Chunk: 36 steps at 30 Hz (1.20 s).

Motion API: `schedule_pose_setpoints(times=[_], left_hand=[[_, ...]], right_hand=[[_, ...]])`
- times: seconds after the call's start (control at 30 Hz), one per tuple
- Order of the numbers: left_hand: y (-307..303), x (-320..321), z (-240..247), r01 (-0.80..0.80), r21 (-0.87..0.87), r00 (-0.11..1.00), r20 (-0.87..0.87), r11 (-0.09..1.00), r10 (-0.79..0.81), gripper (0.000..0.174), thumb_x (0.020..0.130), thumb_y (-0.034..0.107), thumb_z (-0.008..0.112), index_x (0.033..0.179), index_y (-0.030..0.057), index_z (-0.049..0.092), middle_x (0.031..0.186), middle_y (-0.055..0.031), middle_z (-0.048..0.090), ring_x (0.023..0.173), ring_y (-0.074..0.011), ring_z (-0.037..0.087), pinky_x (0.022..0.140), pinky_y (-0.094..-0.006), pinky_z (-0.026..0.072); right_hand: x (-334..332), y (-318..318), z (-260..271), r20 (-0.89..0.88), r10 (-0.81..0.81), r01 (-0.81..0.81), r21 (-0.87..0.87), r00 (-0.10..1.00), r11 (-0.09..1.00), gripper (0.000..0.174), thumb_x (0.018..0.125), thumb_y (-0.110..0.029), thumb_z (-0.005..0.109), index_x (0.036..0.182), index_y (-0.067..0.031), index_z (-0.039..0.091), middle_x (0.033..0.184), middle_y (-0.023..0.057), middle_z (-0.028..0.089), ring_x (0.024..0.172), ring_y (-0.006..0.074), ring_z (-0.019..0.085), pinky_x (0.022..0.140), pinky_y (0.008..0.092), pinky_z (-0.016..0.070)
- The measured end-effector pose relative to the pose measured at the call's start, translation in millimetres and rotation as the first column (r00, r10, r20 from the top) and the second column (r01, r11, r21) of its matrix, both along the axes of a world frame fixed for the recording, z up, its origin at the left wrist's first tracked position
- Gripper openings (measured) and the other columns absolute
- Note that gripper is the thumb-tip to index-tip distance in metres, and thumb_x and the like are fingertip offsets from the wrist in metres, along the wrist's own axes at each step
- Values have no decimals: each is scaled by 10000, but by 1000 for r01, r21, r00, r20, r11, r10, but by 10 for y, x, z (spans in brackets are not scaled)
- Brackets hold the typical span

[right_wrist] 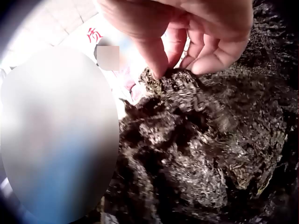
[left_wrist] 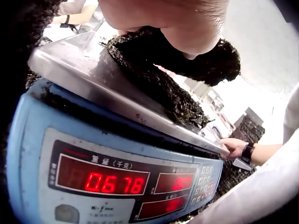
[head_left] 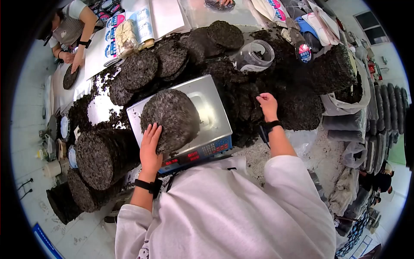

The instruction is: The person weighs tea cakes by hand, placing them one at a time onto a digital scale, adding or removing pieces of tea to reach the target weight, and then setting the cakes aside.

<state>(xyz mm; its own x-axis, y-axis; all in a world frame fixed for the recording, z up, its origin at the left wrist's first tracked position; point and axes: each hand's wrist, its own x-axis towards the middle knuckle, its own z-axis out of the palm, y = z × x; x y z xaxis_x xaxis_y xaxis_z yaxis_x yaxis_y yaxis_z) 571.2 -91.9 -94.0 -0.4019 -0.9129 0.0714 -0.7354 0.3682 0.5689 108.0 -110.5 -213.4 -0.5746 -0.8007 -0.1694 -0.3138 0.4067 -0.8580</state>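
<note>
In the head view my left hand (head_left: pixel 150 144) lies over the near left edge of a round dark disc of dried seaweed (head_left: pixel 172 116), fingers on top and thumb at its edge. The disc is on the steel pan (head_left: pixel 211 108) of a blue digital scale (left_wrist: pixel 32 135). From the left wrist, its layers (left_wrist: pixel 159 88) show spread apart, the upper one raised under my hand; the display (left_wrist: pixel 112 181) reads 0678. My right hand (head_left: pixel 269 105) pinches dried seaweed (right_wrist: pixel 173 84) at the top of a loose dark heap to the right of the scale.
Stacked seaweed discs (head_left: pixel 99 157) stand left of the scale; more discs (head_left: pixel 140 69) lie behind it. A clear plastic jar (head_left: pixel 261 54) lies on its side on the loose seaweed. At the right is an open bag (head_left: pixel 345 108). Another person (head_left: pixel 73 30) works at the far left.
</note>
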Motion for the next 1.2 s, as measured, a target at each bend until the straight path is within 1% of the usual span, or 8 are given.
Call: schedule_pose_setpoints(times=[0.17, 0.37, 0.5, 0.67, 0.83, 0.97, 1.03, 1.2], left_hand=[[28, 50, -211, -148, -11, 920, -368, 989, 134, 607, 734, -90, 498, 1326, 41, 471, 1398, -170, 441, 1329, -329, 373, 1099, -383, 275], [42, -12, -163, -125, -127, 968, -232, 984, 93, 649, 733, -14, 613, 1352, 64, 436, 1439, -169, 371, 1339, -363, 329, 1097, -408, 283], [54, -140, -27, -42, -26, 964, 260, 999, 47, 869, 600, 60, 783, 1380, 107, 404, 1466, -178, 301, 1369, -372, 252, 1119, -453, 239], [99, 33, 234, -25, -96, 986, 160, 995, 40, 1021, 513, 353, 859, 1390, 120, 391, 1492, -166, 259, 1388, -370, 203, 1115, -528, 170], [-22, 448, 578, -164, -316, 986, -32, 934, 162, 675, 720, 185, 753, 1315, 52, 464, 1438, -177, 356, 1330, -369, 327, 1050, -463, 307], [-152, 464, 706, -186, -370, 982, -102, 910, 159, 518, 734, 62, 707, 1229, 59, 555, 1391, -159, 427, 1281, -359, 396, 1046, -434, 345], [-174, 400, 584, -146, -351, 989, -86, 925, 124, 514, 726, 65, 713, 1218, 69, 565, 1375, -155, 443, 1270, -357, 409, 1035, -433, 358], [-55, 287, -13, 88, -133, 991, 113, 987, -73, 543, 742, 186, 708, 1251, 97, 539, 1377, -127, 444, 1302, -317, 375, 1074, -439, 303]], right_hand=[[552, 13, 901, 519, -49, 85, -45, 853, 995, 206, 839, -142, 663, 1009, -47, 597, 848, -5, 603, 754, 81, 565, 606, 214, 452], [2062, -309, 1079, 656, 350, -380, -103, 669, 919, 281, 830, -95, 657, 1072, 17, 567, 891, 82, 646, 784, 149, 638, 625, 251, 518], [1875, -178, 973, 549, 262, -257, -88, 794, 962, 261, 850, -107, 630, 1071, 15, 563, 899, 81, 654, 777, 127, 640, 635, 234, 512], [1486, -68, 1153, 379, 318, -283, -146, 869, 948, 268, 878, -143, 606, 1104, -4, 565, 949, 58, 636, 820, 121, 624, 674, 249, 512], [1282, -185, 1859, 202, 356, -302, -253, 913, 919, 295, 886, -178, 611, 1141, -39, 564, 1066, 35, 597, 961, 123, 598, 796, 246, 470], [1263, -374, 2181, 181, 346, -270, -342, 921, 900, 305, 911, -123, 577, 1195, -28, 525, 1157, 73, 582, 1019, 135, 583, 866, 257, 465], [1312, -501, 2045, 182, 353, -275, -350, 918, 895, 347, 903, -154, 598, 1213, -23, 514, 1166, 76, 577, 1033, 135, 577, 879, 262, 466], [1849, -537, 1085, 362, 404, -451, 49, 840, 891, 477, 840, -196, 677, 1239, -7, 498, 1190, 94, 575, 1065, 163, 553, 870, 280, 457]])
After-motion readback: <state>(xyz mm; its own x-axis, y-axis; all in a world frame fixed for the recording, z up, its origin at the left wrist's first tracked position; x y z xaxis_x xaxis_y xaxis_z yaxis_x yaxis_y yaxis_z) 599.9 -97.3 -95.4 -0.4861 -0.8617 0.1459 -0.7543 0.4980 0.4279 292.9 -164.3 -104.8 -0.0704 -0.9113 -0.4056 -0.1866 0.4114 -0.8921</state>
